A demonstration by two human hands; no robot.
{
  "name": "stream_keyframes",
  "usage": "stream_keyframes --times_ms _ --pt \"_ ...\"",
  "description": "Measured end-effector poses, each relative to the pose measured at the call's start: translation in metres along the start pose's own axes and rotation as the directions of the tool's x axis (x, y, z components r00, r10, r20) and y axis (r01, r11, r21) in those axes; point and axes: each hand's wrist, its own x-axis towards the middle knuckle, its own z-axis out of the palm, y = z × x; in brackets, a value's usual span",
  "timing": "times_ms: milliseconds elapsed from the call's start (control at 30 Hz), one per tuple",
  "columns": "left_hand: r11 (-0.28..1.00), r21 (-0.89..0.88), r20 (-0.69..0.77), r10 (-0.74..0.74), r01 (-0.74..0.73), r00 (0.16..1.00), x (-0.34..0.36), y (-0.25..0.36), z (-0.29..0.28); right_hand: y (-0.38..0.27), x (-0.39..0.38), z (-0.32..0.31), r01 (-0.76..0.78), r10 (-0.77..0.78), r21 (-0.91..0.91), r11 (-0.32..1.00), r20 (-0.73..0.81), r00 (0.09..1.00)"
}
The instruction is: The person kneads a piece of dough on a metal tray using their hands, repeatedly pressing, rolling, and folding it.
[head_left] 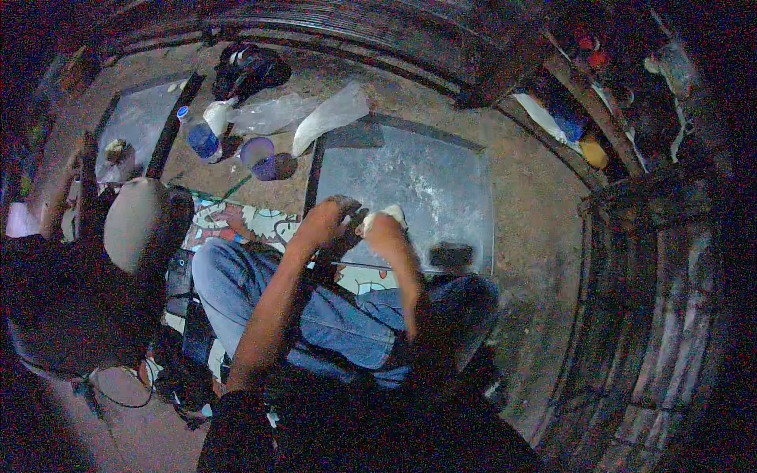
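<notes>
I sit cross-legged in front of a grey board [410,173] with a dark rim, its surface dusted with white powder. Over its near edge, my left hand [335,221] and my right hand [384,234] are close together with bent fingers. Between them shows a white dough-like lump [393,213], and both hands seem closed on it. The fingertips are partly hidden and the picture is grainy. A small dark block [451,254] lies at the board's near right corner.
Beyond the left hand stand a purple cup [258,156], a blue-capped bottle [183,113] and a blue-and-white container [203,142]. Clear plastic bags [331,118] lie behind them. At left, a person in a cap [136,225] sits by another board [142,118]. Slatted wood [646,315] is at right.
</notes>
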Motion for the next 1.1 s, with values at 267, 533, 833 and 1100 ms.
stream_keyframes --times_ms 267,533,833,1100 --pt "0.995 -0.026 -0.101 -0.102 0.099 0.99 -0.001 -0.002 -0.001 -0.024 -0.012 0.051 -0.075 0.048 -0.164 0.984 -0.162 0.986" --pt "0.981 0.03 0.082 -0.192 0.19 0.978 0.001 0.001 0.003 0.037 -0.038 0.012 0.062 -0.092 -0.18 0.982 -0.166 0.982" --pt "0.995 -0.022 0.031 -0.101 0.102 0.994 -0.002 -0.008 0.014 0.021 -0.001 0.081 0.093 -0.104 -0.337 0.937 -0.013 0.995" --pt "0.994 0.02 0.121 -0.113 0.111 0.986 0.013 -0.019 0.026 0.009 0.026 0.05 0.057 -0.039 -0.105 0.993 0.163 0.986"
